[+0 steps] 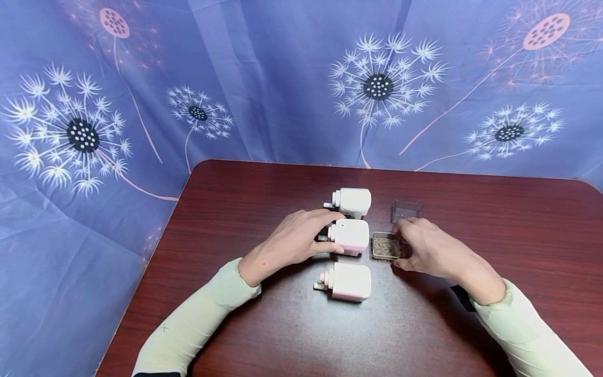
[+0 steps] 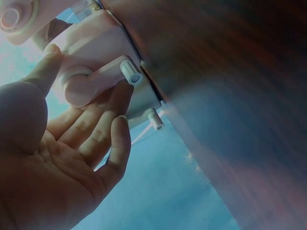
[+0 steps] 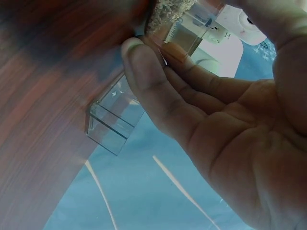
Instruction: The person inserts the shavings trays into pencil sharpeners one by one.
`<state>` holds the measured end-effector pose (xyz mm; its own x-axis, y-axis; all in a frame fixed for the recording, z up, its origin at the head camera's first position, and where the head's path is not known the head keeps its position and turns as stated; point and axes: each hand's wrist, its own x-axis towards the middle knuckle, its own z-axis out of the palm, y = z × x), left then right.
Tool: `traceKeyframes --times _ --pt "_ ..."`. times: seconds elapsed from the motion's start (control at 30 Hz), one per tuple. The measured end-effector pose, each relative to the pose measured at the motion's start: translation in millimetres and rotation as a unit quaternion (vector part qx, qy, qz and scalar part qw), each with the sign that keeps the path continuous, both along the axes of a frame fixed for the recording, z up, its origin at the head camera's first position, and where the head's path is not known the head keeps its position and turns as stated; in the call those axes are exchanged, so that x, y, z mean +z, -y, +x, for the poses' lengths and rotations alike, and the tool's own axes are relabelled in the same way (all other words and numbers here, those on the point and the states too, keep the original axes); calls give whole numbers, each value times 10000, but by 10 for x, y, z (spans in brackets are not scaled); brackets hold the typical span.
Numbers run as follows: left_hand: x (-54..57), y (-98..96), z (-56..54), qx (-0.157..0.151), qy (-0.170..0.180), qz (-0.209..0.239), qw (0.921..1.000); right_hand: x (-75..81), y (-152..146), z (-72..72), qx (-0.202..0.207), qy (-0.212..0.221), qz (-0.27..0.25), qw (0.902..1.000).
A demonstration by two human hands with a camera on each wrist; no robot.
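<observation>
My left hand (image 1: 294,238) grips the middle pencil sharpener (image 1: 350,234), a pale pink box with a crank, thumb on the near side and fingers on the far side. In the left wrist view its crank handle (image 2: 130,72) points out past my fingers. Just right of it, my right hand (image 1: 431,248) holds a clear shavings drawer (image 1: 386,246) by its right end between thumb and fingers. Light brown shavings (image 3: 165,19) fill the drawer. Part of the drawer is hidden behind my fingers.
A white sharpener (image 1: 355,200) stands behind the middle one and another pale pink sharpener (image 1: 350,281) in front, both with cranks to the left. Beyond my right hand lies a second clear drawer (image 1: 406,210). The dark red table (image 1: 282,335) meets a blue dandelion-print cloth (image 1: 282,94).
</observation>
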<state>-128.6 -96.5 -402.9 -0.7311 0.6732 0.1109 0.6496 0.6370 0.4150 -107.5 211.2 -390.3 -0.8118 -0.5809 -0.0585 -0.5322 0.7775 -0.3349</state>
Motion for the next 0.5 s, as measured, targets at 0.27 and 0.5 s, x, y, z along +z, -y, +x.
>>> traceKeyframes --times 0.27,0.5 --pt "-5 -1 -5 -46 -20 16 10000 5 30 -6 -18 26 3 10000" --pt "-5 4 3 -10 -49 -16 10000 9 56 -3 22 1 -18 10000"
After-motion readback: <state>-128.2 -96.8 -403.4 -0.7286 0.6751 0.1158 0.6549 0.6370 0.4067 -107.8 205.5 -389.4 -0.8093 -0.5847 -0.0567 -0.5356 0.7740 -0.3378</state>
